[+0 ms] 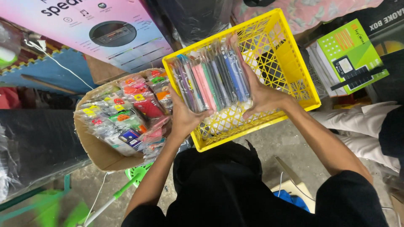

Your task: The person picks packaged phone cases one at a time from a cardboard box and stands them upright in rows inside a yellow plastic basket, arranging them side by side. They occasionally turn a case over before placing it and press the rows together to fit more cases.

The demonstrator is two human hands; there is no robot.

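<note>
A row of thin phone cases in clear sleeves (212,80) stands on edge, pressed between my two hands over a yellow plastic crate (290,59). My left hand (183,115) clamps the near-left end of the row. My right hand (263,94) clamps the right end, fingers spread along the outer case. The cases are pink, black, blue, green and purple. The crate's lattice floor shows bare beyond and below the row.
A brown cardboard box (94,149) at left holds several packaged phone cases (130,111). A large pink printed carton (105,29) lies at top left. Green boxed goods (351,54) sit at right. Another person's pale trouser leg (362,126) is at right.
</note>
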